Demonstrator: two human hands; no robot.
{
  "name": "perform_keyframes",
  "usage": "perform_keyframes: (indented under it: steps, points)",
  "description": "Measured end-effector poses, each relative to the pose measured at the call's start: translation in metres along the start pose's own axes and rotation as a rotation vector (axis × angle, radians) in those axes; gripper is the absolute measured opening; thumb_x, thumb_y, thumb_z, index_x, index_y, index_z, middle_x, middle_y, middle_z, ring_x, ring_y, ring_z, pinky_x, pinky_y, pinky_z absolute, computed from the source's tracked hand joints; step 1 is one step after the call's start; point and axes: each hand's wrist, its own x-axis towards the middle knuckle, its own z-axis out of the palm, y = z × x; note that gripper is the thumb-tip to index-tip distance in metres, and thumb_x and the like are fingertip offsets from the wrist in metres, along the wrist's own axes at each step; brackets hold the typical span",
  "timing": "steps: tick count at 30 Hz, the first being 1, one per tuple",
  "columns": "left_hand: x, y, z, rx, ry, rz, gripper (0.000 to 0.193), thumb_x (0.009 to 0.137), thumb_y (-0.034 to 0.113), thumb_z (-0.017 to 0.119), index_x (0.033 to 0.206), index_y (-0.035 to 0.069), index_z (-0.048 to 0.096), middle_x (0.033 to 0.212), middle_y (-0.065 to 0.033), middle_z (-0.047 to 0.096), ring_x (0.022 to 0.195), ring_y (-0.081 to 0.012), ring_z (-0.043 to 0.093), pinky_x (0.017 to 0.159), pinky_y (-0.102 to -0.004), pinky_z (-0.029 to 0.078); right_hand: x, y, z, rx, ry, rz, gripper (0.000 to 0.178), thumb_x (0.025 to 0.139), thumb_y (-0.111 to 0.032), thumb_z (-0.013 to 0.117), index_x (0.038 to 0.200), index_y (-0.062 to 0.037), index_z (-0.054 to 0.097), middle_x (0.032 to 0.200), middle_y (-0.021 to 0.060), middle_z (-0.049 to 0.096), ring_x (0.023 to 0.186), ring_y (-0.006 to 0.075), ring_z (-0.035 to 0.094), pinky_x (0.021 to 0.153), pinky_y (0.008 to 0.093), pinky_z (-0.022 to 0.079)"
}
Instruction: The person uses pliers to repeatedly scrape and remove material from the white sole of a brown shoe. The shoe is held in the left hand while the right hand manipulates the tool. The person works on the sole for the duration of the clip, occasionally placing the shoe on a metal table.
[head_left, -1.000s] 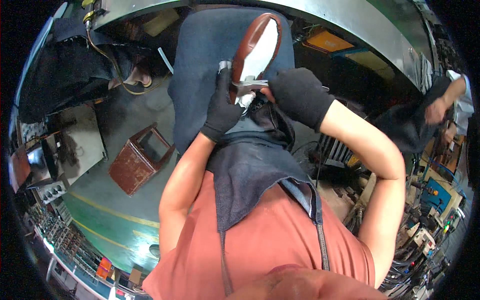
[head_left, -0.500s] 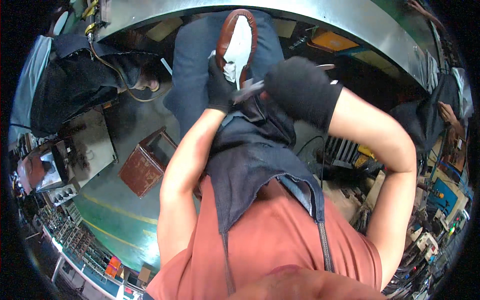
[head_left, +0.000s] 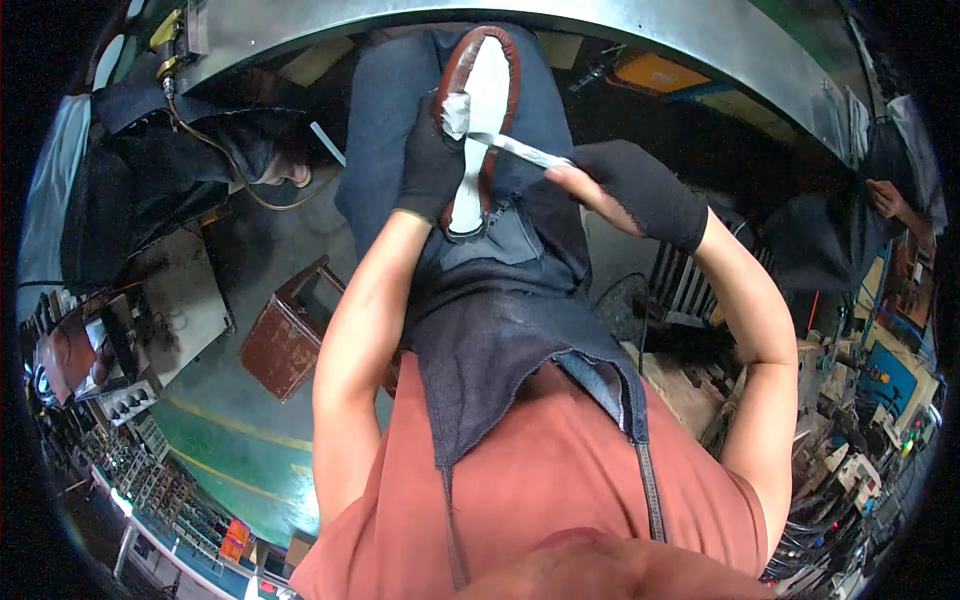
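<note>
A brown leather shoe [head_left: 508,95] lies sole up across my thighs, its toe pointing away and its long white underside [head_left: 489,78] facing me. My left hand [head_left: 433,165], in a black glove with bare fingertips hard to make out, is closed around the shoe's left side. Beside its fingers sits a crumpled whitish piece [head_left: 455,115], whose kind I cannot tell. My gloved right hand [head_left: 630,190] grips a slim flat tool [head_left: 530,152] with a whitish handle, thumb laid along it. The tool's thin tip reaches the middle of the white underside, near the left fingers.
A curved metal bench edge [head_left: 300,38] runs across the far side. On the floor at left stands a worn brown stool [head_left: 283,345]. Other people's dark-clothed legs [head_left: 150,175] are at left, and a person's hand [head_left: 884,198] shows at far right. An orange bin [head_left: 655,75] sits below the bench.
My right hand has drawn back to the right, and the tool now points up-left onto the mid-sole. My left hand has shifted slightly, and the shoe's heel end is now uncovered.
</note>
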Motion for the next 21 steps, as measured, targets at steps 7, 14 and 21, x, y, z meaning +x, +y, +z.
perform_keyframes:
  steps: [7, 14, 21]
  points:
    - [-0.019, 0.019, -0.032, -0.367, -0.447, -0.094, 0.036, 0.093, 0.024, 0.048, 0.123, 0.003, 0.048, 0.116, -0.0114, 0.056, 0.105, -0.0214, 0.054, 0.092, -0.0330, 0.043, 0.043, 0.035, 0.014, -0.135, 0.204, -0.213, 0.043, 0.090, -0.043, 0.050, 0.086, -0.0018, 0.061, 0.076, 0.0223, 0.060, 0.066, 0.0390, 0.059, 0.057, 0.0432, 0.047]
    - [-0.016, 0.017, -0.014, -0.163, -0.051, 0.014, 0.048, 0.087, 0.019, 0.061, 0.127, 0.004, 0.038, 0.121, -0.0145, 0.050, 0.113, -0.0253, 0.050, 0.096, -0.0349, 0.039, -0.035, 0.070, 0.147, 0.956, 0.378, 0.548, 0.054, 0.095, -0.052, 0.032, 0.094, -0.0048, 0.057, 0.064, 0.0051, 0.057, 0.053, 0.0150, 0.056, 0.052, 0.0301, 0.047]
    - [-0.002, 0.050, -0.058, -0.128, -0.523, -0.259, 0.060, 0.075, 0.022, 0.074, 0.125, 0.002, 0.046, 0.117, -0.0109, 0.056, 0.106, -0.0190, 0.054, 0.091, -0.0339, 0.043, -0.032, 0.054, 0.151, 0.934, 0.350, 0.719, 0.063, 0.093, -0.060, 0.025, 0.090, -0.0046, 0.055, 0.058, 0.0066, 0.055, 0.050, 0.0163, 0.050, 0.055, 0.0288, 0.042]
